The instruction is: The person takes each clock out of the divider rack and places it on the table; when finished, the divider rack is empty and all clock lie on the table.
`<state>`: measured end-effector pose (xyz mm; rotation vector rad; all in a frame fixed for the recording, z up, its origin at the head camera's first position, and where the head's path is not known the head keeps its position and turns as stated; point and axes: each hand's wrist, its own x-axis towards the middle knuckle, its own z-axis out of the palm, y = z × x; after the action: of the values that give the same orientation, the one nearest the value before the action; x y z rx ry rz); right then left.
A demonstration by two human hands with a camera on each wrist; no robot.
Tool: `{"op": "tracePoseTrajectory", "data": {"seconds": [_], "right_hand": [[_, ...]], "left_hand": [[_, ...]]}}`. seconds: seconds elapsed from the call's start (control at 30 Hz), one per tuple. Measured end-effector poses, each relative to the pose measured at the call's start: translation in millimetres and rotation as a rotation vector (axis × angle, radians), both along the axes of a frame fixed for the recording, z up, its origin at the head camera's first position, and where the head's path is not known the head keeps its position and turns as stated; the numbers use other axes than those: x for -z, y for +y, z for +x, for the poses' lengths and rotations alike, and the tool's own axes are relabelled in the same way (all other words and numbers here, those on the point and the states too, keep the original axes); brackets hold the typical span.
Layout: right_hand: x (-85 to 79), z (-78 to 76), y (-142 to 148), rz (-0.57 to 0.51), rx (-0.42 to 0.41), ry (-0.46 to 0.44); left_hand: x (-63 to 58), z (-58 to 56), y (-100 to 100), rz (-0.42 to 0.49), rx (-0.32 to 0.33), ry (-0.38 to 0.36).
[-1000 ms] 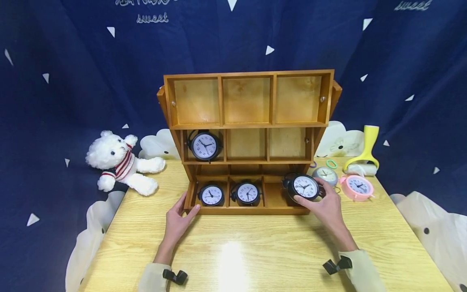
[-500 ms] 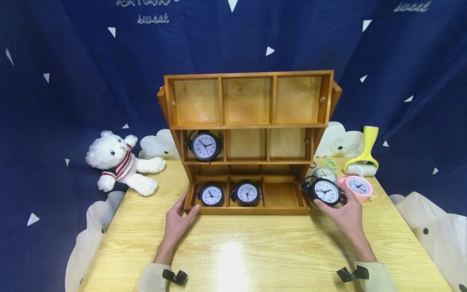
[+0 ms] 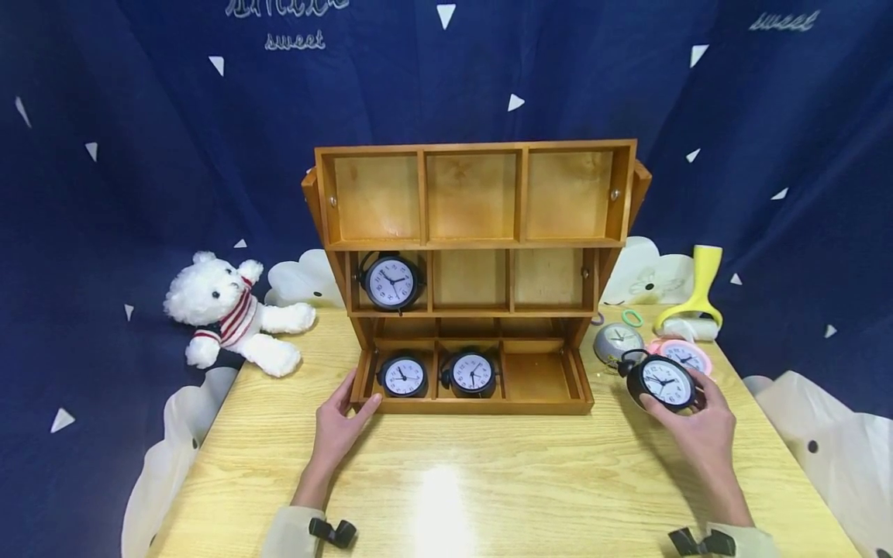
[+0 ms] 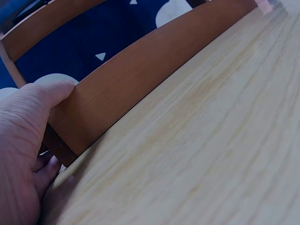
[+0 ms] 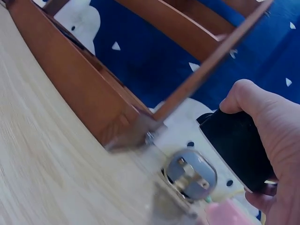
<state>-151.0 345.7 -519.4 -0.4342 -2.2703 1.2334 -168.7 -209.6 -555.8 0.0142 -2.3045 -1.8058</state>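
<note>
My right hand (image 3: pixel 703 434) grips a black alarm clock (image 3: pixel 667 381) by its sides, held above the table to the right of the shelf, its white dial facing up toward me. In the right wrist view the dark side of that clock (image 5: pixel 241 150) shows between thumb and fingers. At the front left corner of the wooden shelf (image 3: pixel 481 405), my left hand (image 3: pixel 339 426) holds the frame, thumb over the front board (image 4: pixel 122 82) and fingers along the side. Two black clocks lie in the bottom tier, left (image 3: pixel 403 377) and middle (image 3: pixel 471 375); another black clock (image 3: pixel 391 282) sits in the middle tier's left compartment.
Behind the held clock are a grey clock (image 3: pixel 618 341) and a pink alarm clock (image 3: pixel 687 355), partly covered. A yellow-handled lint roller (image 3: pixel 705 283) and a green ring (image 3: pixel 632 318) lie at the back right. A white teddy bear (image 3: pixel 237 314) sits at the left.
My right hand has carried the black alarm clock rightward, away from the bottom tier's right compartment to beyond the shelf's side. My left hand has stayed at the shelf corner.
</note>
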Motion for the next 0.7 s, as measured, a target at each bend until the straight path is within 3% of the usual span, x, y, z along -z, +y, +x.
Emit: {"op": "tracePoseTrajectory", "data": {"seconds": [0.17,0.23,0.7], "right_hand": [[8.3,3.6,19,-0.008,0.077,0.011],[11.4,5.2,27,-0.014,0.105,-0.004],[29.8,23.2,70,-0.033,0.232,-0.169]], "left_hand": [[24.5,-8.9,-4,0.03,-0.012,0.011],[28.8,-11.1,-5,0.036,-0.012,0.022],[28.1,-11.7,-6,0.032,-0.016,0.022]]}}
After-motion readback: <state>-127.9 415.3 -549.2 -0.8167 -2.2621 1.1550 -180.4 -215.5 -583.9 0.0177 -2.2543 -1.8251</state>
